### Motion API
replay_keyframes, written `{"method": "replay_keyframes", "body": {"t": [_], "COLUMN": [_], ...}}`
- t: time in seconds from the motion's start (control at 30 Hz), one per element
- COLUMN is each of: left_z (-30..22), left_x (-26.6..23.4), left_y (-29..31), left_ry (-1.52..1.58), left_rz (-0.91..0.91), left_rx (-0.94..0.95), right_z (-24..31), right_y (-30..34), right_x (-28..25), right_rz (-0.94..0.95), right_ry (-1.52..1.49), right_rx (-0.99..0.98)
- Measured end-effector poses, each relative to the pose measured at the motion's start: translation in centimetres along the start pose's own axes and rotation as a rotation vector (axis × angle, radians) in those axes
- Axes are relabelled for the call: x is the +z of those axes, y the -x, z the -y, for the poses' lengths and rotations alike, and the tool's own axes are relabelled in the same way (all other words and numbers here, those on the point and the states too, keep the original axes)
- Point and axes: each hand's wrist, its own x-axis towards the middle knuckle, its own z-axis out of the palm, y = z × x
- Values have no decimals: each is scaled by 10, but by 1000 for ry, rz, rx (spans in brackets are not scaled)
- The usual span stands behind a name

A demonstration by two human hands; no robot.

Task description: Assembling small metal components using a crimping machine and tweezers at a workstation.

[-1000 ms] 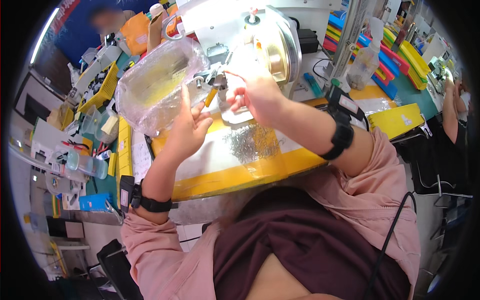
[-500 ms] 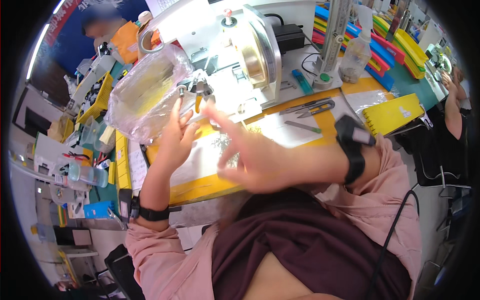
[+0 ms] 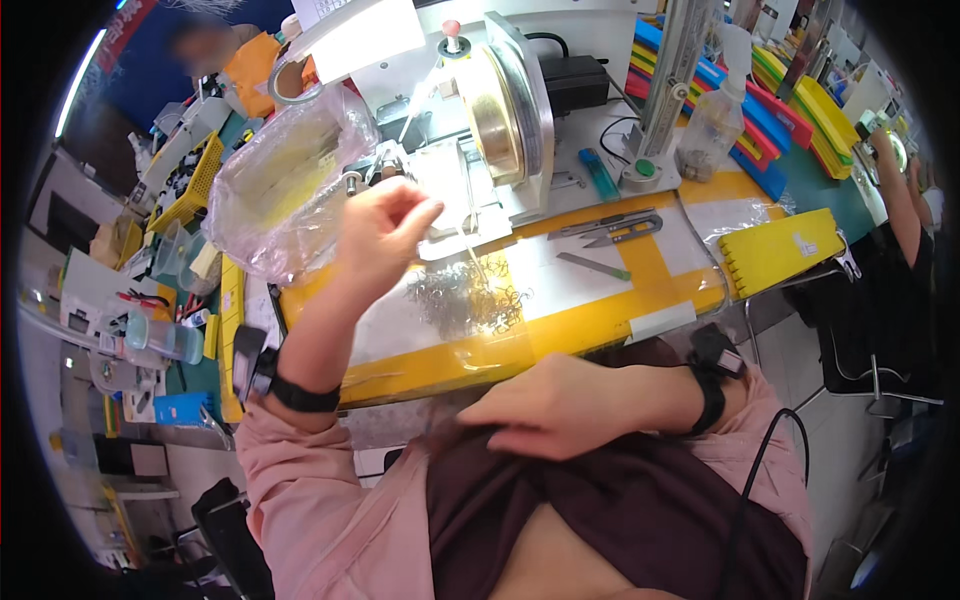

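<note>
My left hand (image 3: 385, 240) is raised over the far left of the bench, with its fingers curled and thumb drawn in close beside a small metal fixture (image 3: 385, 165). Whatever it may hold is hidden. Right of it stands a machine with a brass-coloured wheel (image 3: 490, 125). Below, many small dark curly pieces (image 3: 465, 300) lie scattered on the white, yellow-taped bench top (image 3: 410, 375). My right hand (image 3: 550, 405) is in front of the bench's near edge, over my lap. Its fingers point left, apart from the thumb, and nothing shows in them.
Thread snips (image 3: 625, 230) and a thin strip with a green end (image 3: 593, 266) lie right of the pieces. A plastic-lined tray (image 3: 285, 195) sits left of the machine. A spray bottle (image 3: 712, 125) and yellow folder (image 3: 780, 245) stand at the right. Another person works far right.
My right hand has dropped from over the bench toward my lap. The left hand has moved slightly up and right, its fingers curling in. Orange handles at the fixture no longer show.
</note>
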Motion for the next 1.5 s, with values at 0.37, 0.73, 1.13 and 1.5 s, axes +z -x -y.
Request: {"method": "replay_keyframes", "body": {"t": [0.37, 0.73, 1.13, 1.5], "left_z": [31, 59, 53, 62], "left_x": [-66, -47, -27, -52], "left_y": [-27, -14, 3, -8], "left_ry": [-95, -92, -632, -866], "left_rz": [-423, -270, -237, -287], "left_rx": [32, 16, 191, 553], "right_z": [-13, -63, -86, -91], "right_y": [-12, -103, -141, -146], "right_x": [-3, -30, -49, -51], "right_rz": [-163, -521, -939, -959], "right_ry": [-171, -353, -583, -618], "right_rx": [161, 374, 356, 238]}}
